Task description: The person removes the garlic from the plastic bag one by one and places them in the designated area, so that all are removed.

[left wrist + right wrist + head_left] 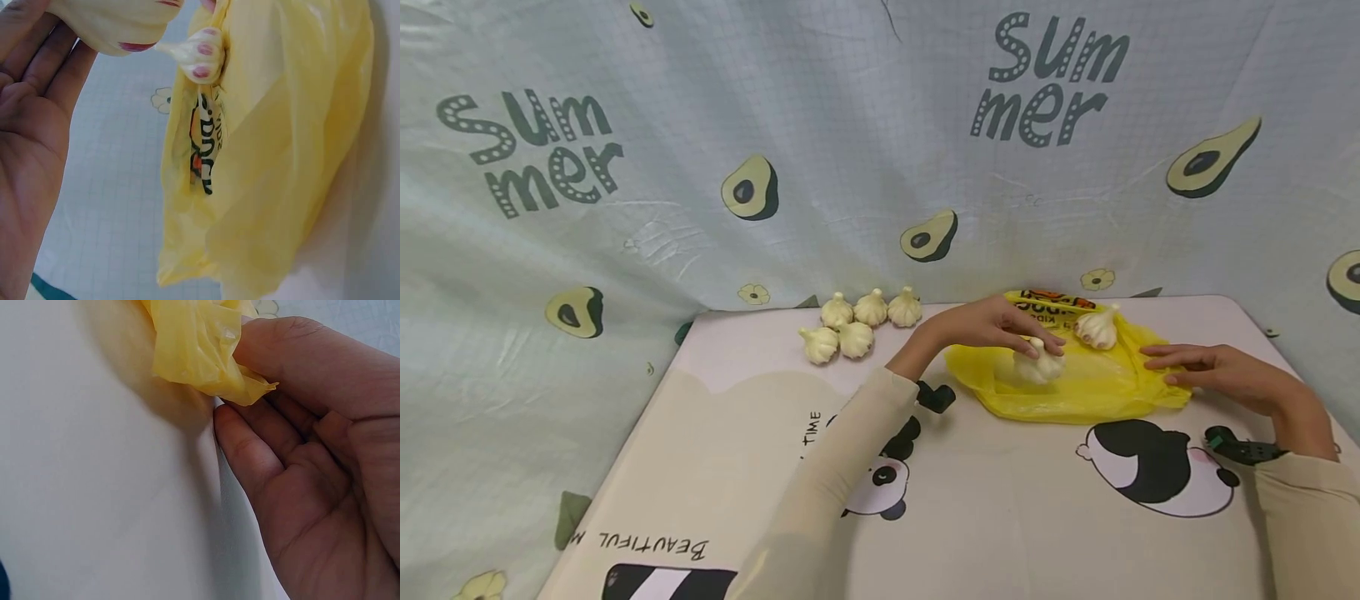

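In the head view, my left hand [996,323] pinches a white garlic bulb [1039,363] by its neck above the yellow plastic bag [1075,404]. Close up in the left wrist view, that garlic bulb [119,24] shows reddish marks on its underside. Another garlic bulb [1097,327] lies on the bag near its printed far edge. My right hand [1232,377] is at the bag's right end. From the right wrist view, a crumpled corner of the bag [200,347] is pinched between my thumb and fingers.
Several garlic bulbs [855,340] sit grouped at the back of the table, left of the bag. A pale cloth with avocado prints [835,150] hangs behind. The table cover [1000,517] bears panda drawings and lettering.
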`<state>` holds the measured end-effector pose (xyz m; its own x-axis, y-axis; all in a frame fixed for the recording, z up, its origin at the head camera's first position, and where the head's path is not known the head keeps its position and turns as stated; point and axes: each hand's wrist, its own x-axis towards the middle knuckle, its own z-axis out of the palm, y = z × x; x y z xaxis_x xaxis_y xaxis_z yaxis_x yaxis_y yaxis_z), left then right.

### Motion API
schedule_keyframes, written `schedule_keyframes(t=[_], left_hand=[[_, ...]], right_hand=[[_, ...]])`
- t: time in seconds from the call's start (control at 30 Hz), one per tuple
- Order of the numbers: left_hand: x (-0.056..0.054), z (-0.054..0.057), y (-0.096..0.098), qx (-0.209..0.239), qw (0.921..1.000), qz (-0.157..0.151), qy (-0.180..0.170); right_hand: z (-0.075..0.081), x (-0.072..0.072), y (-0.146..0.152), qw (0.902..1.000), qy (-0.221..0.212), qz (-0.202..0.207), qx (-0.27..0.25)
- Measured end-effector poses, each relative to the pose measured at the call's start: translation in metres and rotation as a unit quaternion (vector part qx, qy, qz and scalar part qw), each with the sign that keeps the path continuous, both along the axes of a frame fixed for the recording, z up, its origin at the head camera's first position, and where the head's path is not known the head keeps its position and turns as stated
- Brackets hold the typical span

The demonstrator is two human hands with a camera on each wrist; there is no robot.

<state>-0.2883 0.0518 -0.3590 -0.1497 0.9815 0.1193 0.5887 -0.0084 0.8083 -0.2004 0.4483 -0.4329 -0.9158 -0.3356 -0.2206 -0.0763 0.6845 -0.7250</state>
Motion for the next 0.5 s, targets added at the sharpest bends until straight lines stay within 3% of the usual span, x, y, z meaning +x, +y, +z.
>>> schedule_keyframes(t=[0.27,0.5], left_hand=[[0.002,0.005,-0.018,0.007,0.9999,-0.002,0.014],[0.006,0.004,-0.035,-0.005,0.9998,0.013,0.016]], right_hand=[[0.000,0.001,0.000,1.0000,0.000,0.001,-0.005],[0.000,0.003,-0.001,1.0000,-0.001,-0.002,-0.008]])
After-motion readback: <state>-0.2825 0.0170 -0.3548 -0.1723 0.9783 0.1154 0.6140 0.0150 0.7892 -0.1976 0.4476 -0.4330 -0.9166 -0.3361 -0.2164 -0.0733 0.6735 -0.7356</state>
